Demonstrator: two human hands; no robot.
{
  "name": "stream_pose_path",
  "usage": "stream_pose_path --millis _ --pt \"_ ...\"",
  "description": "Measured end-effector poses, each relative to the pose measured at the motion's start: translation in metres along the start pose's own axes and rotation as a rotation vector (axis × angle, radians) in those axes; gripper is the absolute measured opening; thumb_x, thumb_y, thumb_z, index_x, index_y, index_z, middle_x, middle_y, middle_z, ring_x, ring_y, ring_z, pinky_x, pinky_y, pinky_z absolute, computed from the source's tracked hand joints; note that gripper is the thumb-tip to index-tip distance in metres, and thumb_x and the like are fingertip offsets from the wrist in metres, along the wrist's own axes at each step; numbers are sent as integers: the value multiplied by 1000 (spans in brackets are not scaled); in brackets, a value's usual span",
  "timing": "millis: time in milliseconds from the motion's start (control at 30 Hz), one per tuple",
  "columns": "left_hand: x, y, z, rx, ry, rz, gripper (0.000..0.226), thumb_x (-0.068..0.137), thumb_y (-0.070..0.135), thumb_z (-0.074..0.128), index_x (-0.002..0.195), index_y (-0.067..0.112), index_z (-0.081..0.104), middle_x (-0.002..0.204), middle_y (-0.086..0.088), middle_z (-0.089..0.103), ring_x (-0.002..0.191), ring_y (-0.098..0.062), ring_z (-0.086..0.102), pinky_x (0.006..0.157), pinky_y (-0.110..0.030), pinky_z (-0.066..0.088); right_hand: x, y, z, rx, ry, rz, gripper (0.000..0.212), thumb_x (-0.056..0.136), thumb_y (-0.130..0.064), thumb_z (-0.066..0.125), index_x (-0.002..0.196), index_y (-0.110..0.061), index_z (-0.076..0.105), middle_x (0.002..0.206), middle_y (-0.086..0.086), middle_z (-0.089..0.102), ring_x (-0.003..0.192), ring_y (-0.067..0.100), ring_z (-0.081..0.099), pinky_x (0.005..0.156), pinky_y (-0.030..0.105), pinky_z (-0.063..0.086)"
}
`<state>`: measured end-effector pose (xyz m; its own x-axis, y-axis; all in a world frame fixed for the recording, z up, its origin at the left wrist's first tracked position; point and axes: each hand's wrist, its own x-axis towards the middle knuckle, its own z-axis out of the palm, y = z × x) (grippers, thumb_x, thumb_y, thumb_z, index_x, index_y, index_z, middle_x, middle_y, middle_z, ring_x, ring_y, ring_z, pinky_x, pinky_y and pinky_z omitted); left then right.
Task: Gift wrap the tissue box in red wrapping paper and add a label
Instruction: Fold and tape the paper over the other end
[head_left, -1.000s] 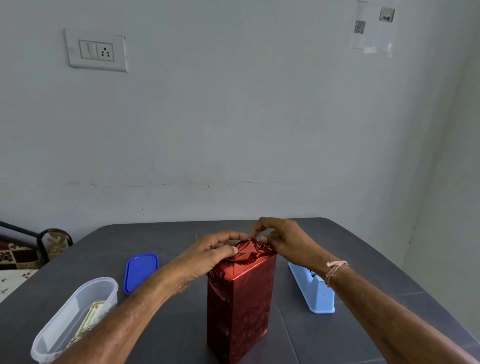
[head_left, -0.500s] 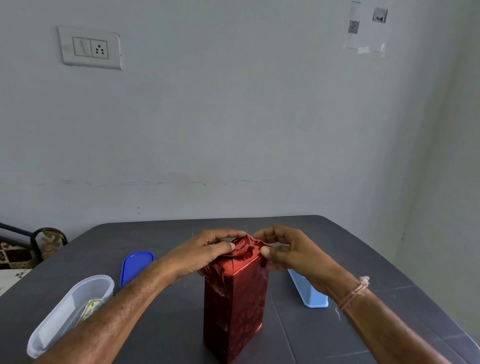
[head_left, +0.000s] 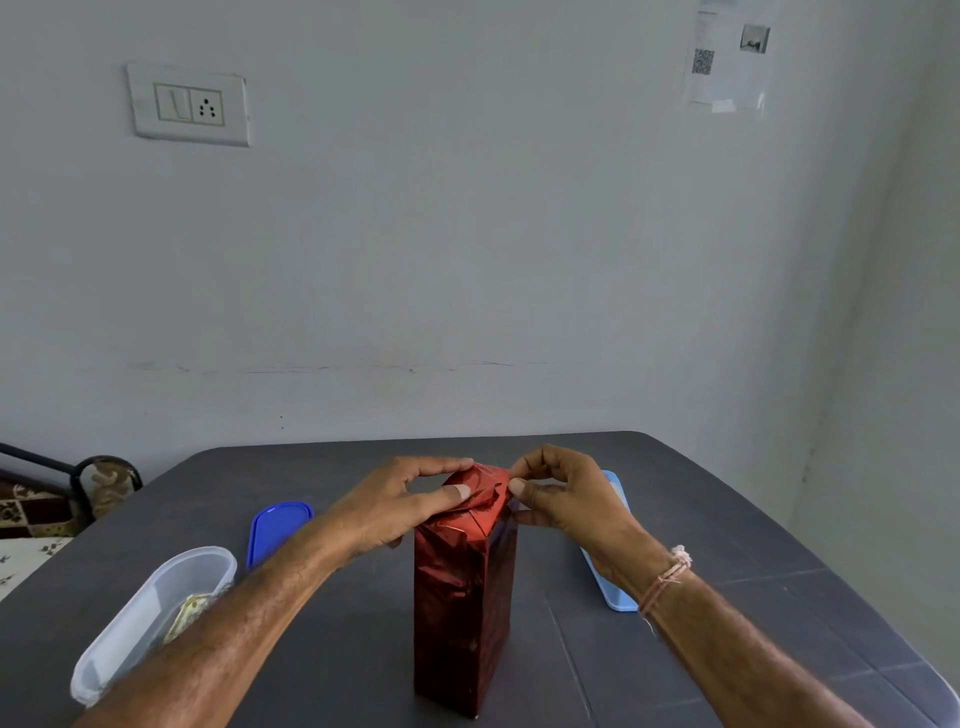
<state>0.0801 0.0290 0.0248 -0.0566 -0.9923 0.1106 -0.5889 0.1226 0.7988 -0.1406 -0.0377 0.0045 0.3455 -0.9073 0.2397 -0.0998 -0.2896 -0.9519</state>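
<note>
The tissue box (head_left: 462, 597) stands upright on end in the middle of the dark table (head_left: 727, 571), covered in shiny red wrapping paper. Its top end is a crumpled bunch of folded paper flaps. My left hand (head_left: 400, 506) rests on the top from the left, thumb pressing the flaps down. My right hand (head_left: 566, 499) is at the top right corner, thumb and fingers pinching the paper's edge. No label shows on the box.
A light blue tape dispenser (head_left: 610, 582) sits right of the box, partly behind my right wrist. A blue lid (head_left: 278, 527) lies to the left, and a clear oval container (head_left: 150, 618) stands near the front left edge. A wall rises behind the table.
My right hand has come round from the far side of the top to its right corner and now pinches the paper there. The left hand stays pressed on the top.
</note>
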Motion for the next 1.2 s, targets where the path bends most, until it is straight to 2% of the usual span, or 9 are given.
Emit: stream_pose_path --millis 67,200,267,367,633,800,967,1033,1200 --pt "1 1 2 58 36 31 43 95 49 66 137 47 60 150 21 50 109 -11 64 89 -34 54 -3 -2 2 47 -10 8 5 95 -8 71 95 -3 71 93 9 76 86 22 77 84 42 64" --pt "6 -5 5 191 86 78 53 90 59 66 140 46 58 162 24 32 134 -7 51 118 -42 36 -7 -8 8 80 28 40 37 94 -37 72 91 0 69 100 18 75 94 23 76 86 41 63" --pt "9 -6 7 226 98 103 56 90 61 66 142 42 57 160 28 32 147 -2 36 125 -43 25 -6 -12 11 11 53 60 48 87 -54 75 83 -6 66 98 20 75 94 25 76 85 41 64" --pt "12 -7 10 277 124 126 58 91 60 64 145 38 55 157 28 38 147 0 34 125 -48 25 -4 -18 16 -151 83 83 60 68 -72 76 75 -14 64 87 13 78 88 24 77 84 43 64" --pt "8 -10 12 273 150 140 59 93 55 64 147 34 53 156 24 42 145 1 37 124 -46 29 2 -20 18 -211 99 107 28 85 -25 82 68 -10 64 84 15 77 84 24 77 80 40 65" --pt "6 -8 15 272 150 153 59 95 51 64 149 30 51 158 22 40 146 0 36 126 -42 27 1 -21 14 -159 97 136 19 89 -14 77 81 -1 67 89 18 76 85 24 77 75 32 65" --pt "4 -13 16 197 134 162 57 94 54 63 147 35 53 157 24 39 146 2 35 126 -48 25 5 -21 13 -75 73 168 9 88 1 71 91 -5 65 87 11 68 82 22 73 75 38 65" --pt "4 -14 16 184 132 167 60 88 64 60 143 41 56 156 28 38 145 5 35 126 -51 23 5 -25 13 -52 48 158 10 90 1 68 97 -7 66 88 9 67 82 22 73 75 39 65" --pt "4 -14 15 173 121 155 74 75 77 53 141 45 56 155 30 38 145 5 35 125 -49 25 7 -27 25 -62 17 170 18 90 -28 76 98 -13 69 94 7 72 93 27 75 73 46 65"
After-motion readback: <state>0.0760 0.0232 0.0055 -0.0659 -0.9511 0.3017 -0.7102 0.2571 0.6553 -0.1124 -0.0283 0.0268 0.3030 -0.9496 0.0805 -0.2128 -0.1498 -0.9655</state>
